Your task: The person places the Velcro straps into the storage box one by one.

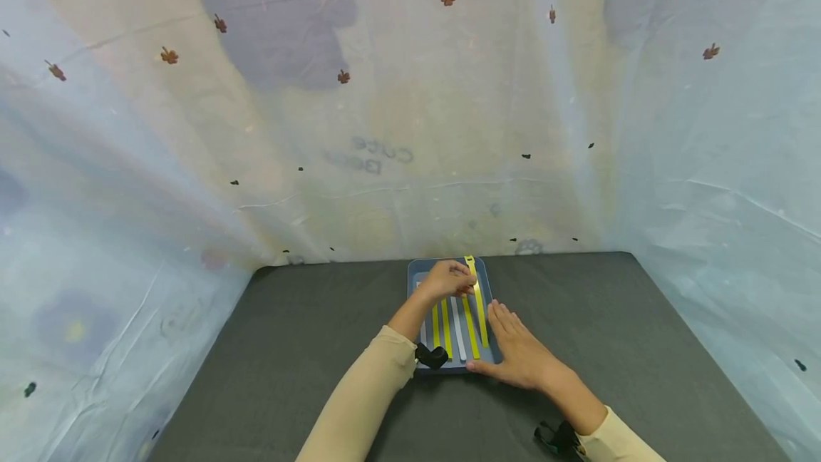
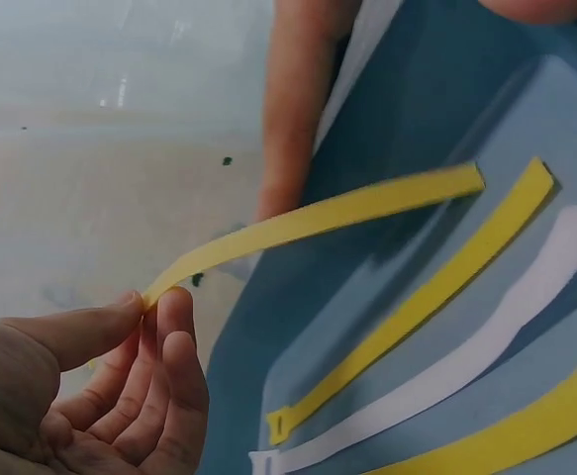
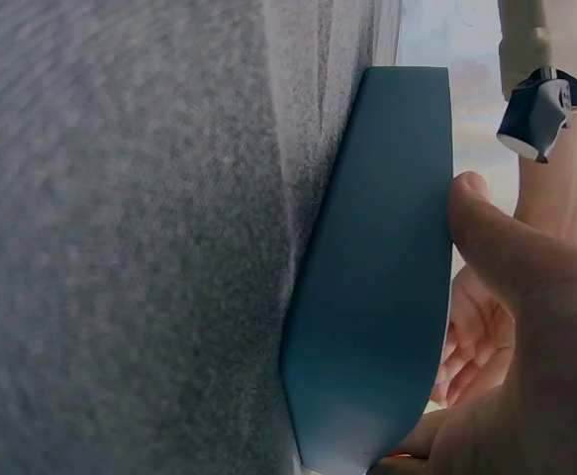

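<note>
My left hand [image 1: 449,279] is over the far part of a blue-grey tray [image 1: 455,369]. Its thumb and fingertips pinch one end of a yellow slotted strap [image 2: 367,206], like a hook-and-loop cable tie. The strap's other end stretches over the tray's right side. Beneath it lie a second yellow strap [image 2: 427,292] and a white strap [image 2: 446,371], both with slotted heads, with more yellow ones to the left. My right hand [image 1: 522,355], fingers straight, rests against the tray's near right corner. Its thumb [image 3: 476,213] touches the rim above the tray wall [image 3: 377,267].
A dark grey cloth [image 1: 308,348] covers the table under the tray. Behind the table hangs a pale printed sheet [image 1: 410,127], which continues along both sides. Black bands [image 1: 431,356] are on both wrists.
</note>
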### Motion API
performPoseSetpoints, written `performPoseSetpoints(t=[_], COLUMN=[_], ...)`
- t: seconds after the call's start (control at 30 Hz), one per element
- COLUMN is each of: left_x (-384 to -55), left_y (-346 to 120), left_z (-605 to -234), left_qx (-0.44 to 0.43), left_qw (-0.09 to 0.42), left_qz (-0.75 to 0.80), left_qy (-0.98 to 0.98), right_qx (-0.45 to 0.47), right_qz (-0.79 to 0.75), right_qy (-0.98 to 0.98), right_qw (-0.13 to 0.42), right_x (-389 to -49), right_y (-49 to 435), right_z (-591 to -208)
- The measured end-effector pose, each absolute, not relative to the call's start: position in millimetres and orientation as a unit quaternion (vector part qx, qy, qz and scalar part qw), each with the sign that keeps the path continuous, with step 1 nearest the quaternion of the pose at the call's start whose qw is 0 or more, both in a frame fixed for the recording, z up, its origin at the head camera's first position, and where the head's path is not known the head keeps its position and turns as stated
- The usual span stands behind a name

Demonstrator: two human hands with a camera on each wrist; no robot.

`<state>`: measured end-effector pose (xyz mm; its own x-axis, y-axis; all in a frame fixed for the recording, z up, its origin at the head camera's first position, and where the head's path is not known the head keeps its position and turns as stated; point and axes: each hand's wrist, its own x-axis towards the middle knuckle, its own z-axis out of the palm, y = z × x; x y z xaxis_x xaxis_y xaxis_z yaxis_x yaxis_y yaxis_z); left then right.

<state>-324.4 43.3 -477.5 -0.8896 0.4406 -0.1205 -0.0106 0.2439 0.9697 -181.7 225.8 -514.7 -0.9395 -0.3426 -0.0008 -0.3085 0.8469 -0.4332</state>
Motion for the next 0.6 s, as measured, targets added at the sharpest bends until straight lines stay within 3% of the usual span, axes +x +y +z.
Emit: performPoseSetpoints(t=[0.6], left_x=[-321], left_y=[58], left_z=[-497], left_qx=[0.113], left_qw=[0.157], left_qz=[0.544], left_qy=[0.816], right_qx=[-0.181], right_qz=[-0.221], right_qy=[0.958], right_qw=[0.03], right_x=[-181], right_y=[228], right_z=[-512])
